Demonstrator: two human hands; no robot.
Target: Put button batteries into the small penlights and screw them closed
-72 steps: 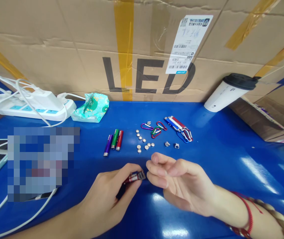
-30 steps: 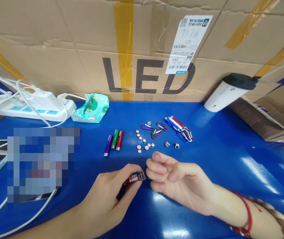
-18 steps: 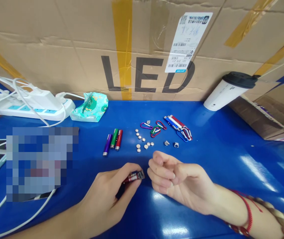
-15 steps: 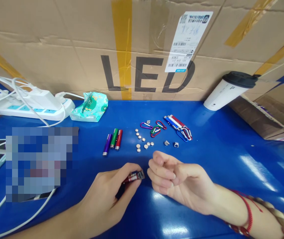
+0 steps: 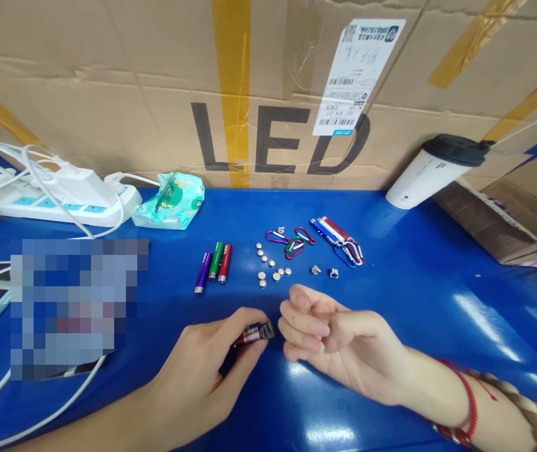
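Observation:
My left hand (image 5: 202,364) is closed round a small dark red flashlight (image 5: 250,335), its silver metal end pointing right toward my other hand. Just right of it, my right hand (image 5: 348,345) is turned palm up with curled fingers, the thumb pressed against them; whatever lies inside is hidden. Beyond the hands lie several button cells (image 5: 272,263) and two silver metal clips (image 5: 333,273). A purple flashlight (image 5: 203,273), a green one (image 5: 216,261) and a red one (image 5: 225,263) lie side by side to the left. Coloured carabiners (image 5: 295,246) rest behind the cells.
Flashlights with carabiners attached (image 5: 331,232) lie at the back. A white cup with black lid (image 5: 428,172) leans by an open carton (image 5: 508,220). On the left are a power strip (image 5: 61,207), a tissue pack (image 5: 171,204) and cables. A large cardboard box (image 5: 155,94) walls the back.
Both hands stay almost in place. The fingers of my right hand have shifted very slightly; the flashlight remains in my left hand.

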